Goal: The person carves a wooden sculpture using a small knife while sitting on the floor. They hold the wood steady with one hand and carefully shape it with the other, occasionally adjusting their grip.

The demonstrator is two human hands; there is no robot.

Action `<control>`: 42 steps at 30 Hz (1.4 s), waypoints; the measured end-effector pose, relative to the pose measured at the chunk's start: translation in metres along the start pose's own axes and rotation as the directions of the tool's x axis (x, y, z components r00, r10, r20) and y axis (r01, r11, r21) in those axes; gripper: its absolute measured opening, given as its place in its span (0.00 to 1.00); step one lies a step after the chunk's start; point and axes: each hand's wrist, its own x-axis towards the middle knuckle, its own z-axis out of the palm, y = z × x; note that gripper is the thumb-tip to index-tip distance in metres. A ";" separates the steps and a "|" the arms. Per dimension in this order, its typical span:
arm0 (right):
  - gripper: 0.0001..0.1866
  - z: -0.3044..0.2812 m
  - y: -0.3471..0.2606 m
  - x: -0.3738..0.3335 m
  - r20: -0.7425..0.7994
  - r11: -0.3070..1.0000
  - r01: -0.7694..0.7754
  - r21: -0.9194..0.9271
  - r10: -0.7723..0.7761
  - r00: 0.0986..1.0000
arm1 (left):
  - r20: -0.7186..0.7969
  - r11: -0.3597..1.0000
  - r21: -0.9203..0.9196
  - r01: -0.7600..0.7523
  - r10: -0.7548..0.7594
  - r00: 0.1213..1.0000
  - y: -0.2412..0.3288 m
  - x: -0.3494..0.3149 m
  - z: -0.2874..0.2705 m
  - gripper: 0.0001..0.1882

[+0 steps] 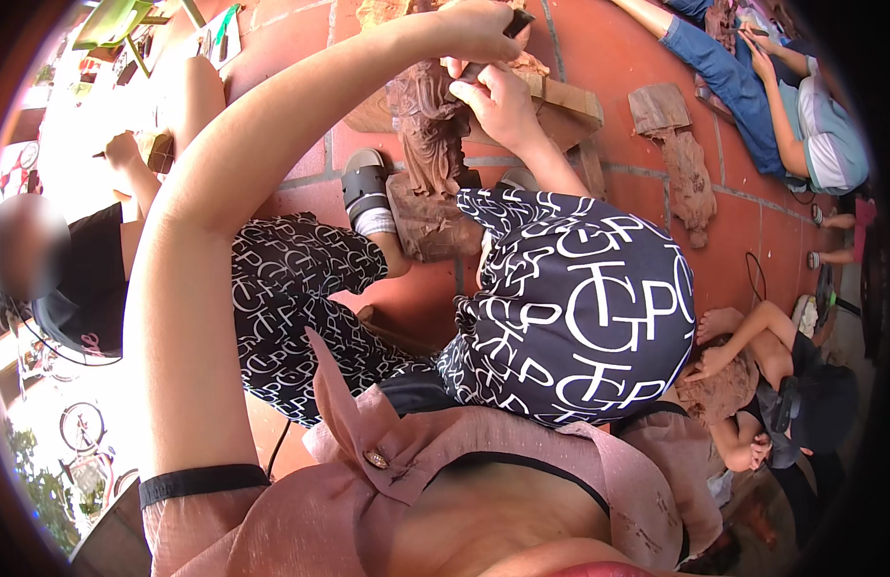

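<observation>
A brown carved wooden statue (429, 125) with draped folds stands between my knees, on a rough wooden base (427, 226). My left hand (478, 31) reaches over its top, closed round a dark carving tool (519, 21) whose end pokes out of the fist. Just below and to the right, my right hand (502, 104) is closed beside the statue's upper part, its thumb and fingers pinching a short dark-brown piece (471, 72). I cannot tell whether both hands hold the same tool. Its working tip is hidden.
A pale wooden block (572, 104) lies behind the statue. On the red tiled floor (627, 221) to the right is another rough carved figure (687, 173). People sit at left, upper right and lower right; the lower-right one has a brown wooden piece (719, 385).
</observation>
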 end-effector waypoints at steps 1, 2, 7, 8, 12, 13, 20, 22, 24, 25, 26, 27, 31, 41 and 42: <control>0.09 -0.001 0.000 0.003 0.021 0.998 -0.042 -0.036 0.042 0.999 | -0.031 0.998 -0.068 -0.017 0.015 0.999 -0.005 0.003 0.000 0.17; 0.08 -0.003 -0.005 0.009 0.040 0.994 -0.085 -0.073 0.088 0.995 | -0.060 0.990 -0.135 -0.037 0.029 0.998 -0.008 0.006 -0.001 0.18; 0.11 -0.014 -0.019 0.010 0.011 0.950 -0.306 -0.063 0.307 0.951 | -0.191 1.000 -0.002 -0.004 0.004 0.982 0.028 -0.002 -0.021 0.17; 0.15 -0.012 -0.017 0.007 0.020 0.934 -0.355 -0.047 0.356 0.934 | -0.206 0.992 0.039 -0.122 0.128 0.970 0.029 -0.016 -0.023 0.19; 0.15 -0.017 -0.019 -0.004 0.147 0.841 -0.526 0.127 0.508 0.849 | -0.055 0.966 0.259 0.016 -0.002 0.999 0.042 -0.009 -0.006 0.21; 0.15 -0.016 -0.016 -0.005 0.135 0.849 -0.510 0.137 0.494 0.859 | -0.036 0.984 0.181 -0.002 0.008 0.999 0.040 -0.008 -0.004 0.18; 0.08 -0.009 0.017 -0.003 0.144 0.760 -0.461 0.458 0.448 0.882 | 0.105 0.998 -0.049 0.024 -0.018 0.994 0.031 0.022 0.014 0.16; 0.08 -0.012 0.008 -0.005 0.199 0.696 -0.517 0.499 0.489 0.849 | 0.168 0.997 -0.068 0.044 -0.032 0.985 0.033 0.023 0.012 0.16; 0.09 -0.013 0.005 -0.008 0.228 0.698 -0.509 0.505 0.461 0.858 | 0.198 0.996 -0.084 0.029 -0.011 0.980 0.031 0.020 0.013 0.17; 0.09 -0.014 0.004 -0.009 0.230 0.711 -0.494 0.501 0.441 0.868 | 0.131 0.998 -0.056 0.008 -0.001 0.991 0.029 0.020 0.020 0.17; 0.09 -0.014 0.008 -0.007 0.222 0.750 -0.456 0.479 0.398 0.890 | 0.059 1.000 -0.023 0.000 0.001 0.998 0.023 0.019 0.034 0.18; 0.08 -0.013 0.008 -0.007 0.191 0.779 -0.431 0.456 0.388 0.902 | -0.014 1.000 0.011 -0.006 0.006 1.000 0.016 0.021 0.045 0.18; 0.08 -0.011 -0.009 -0.001 0.143 0.716 -0.515 0.471 0.514 0.846 | 0.116 0.995 -0.103 -0.003 0.015 0.993 0.024 0.029 0.034 0.22; 0.10 -0.013 0.011 -0.005 0.246 0.679 -0.589 0.438 0.540 0.805 | 0.019 0.998 0.046 -0.052 0.051 0.999 0.013 0.043 0.038 0.23; 0.12 -0.014 0.014 -0.006 0.259 0.697 -0.594 0.402 0.535 0.804 | 0.002 0.994 0.110 0.007 -0.007 1.000 0.020 0.037 0.031 0.22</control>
